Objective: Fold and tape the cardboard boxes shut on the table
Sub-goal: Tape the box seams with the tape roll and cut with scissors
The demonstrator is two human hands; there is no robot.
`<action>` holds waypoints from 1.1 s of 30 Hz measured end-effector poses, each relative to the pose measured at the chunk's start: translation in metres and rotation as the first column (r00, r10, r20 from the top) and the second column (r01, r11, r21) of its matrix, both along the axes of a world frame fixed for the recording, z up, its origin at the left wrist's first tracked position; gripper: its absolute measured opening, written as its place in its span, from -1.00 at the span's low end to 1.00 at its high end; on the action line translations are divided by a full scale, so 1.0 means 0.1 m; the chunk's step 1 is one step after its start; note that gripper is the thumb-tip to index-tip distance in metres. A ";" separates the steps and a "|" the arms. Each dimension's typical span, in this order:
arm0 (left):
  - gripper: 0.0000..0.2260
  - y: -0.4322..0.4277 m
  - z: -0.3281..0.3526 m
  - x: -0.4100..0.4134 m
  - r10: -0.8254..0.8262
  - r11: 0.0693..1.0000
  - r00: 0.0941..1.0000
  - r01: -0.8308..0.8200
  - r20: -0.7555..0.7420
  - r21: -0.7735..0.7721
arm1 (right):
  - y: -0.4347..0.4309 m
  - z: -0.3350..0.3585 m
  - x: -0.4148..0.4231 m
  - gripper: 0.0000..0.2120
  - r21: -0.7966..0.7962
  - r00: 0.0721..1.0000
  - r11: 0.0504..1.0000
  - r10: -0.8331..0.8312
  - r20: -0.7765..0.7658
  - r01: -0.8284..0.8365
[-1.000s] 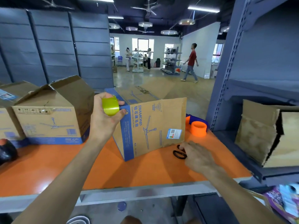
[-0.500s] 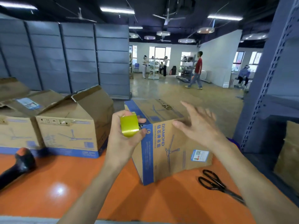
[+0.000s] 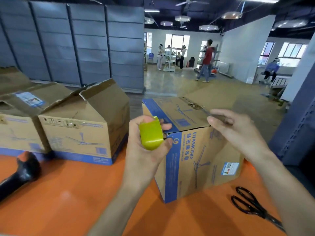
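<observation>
While left hand (image 3: 144, 155) grips glossy tape (image 3: 150, 135), cardboard box (image 3: 201, 160) behind.

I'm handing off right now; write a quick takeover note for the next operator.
Left hand grips the yellow-green tape roll at the Diamond box near top corner. Right hand open over its top. Scissors lie on the orange table, right of it. Done: its flaps folded down. To do: tape it; fold and tape the two open boxes at left.
</observation>
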State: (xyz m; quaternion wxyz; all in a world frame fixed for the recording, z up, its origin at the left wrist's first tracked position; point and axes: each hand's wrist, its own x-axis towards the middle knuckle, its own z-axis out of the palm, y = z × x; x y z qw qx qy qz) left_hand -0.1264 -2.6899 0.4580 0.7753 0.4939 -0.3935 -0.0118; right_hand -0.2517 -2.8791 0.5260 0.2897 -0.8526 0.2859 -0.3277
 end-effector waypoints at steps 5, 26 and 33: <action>-0.52 0.04 0.03 -0.15 0.042 0.998 0.999 -0.043 -0.029 -0.043 | 0.06 -0.07 -0.02 -0.77 0.196 0.936 0.974 0.044 0.349 -0.118; -0.54 0.18 0.10 -0.42 0.124 0.989 0.992 -0.125 -0.012 -0.085 | 0.20 0.15 -0.40 -0.76 0.418 0.892 0.856 0.100 0.441 -0.303; -0.57 0.23 0.10 -0.45 0.109 0.990 0.994 -0.109 0.002 -0.085 | 0.23 0.18 -0.44 -0.77 0.392 0.903 0.871 0.122 0.411 -0.296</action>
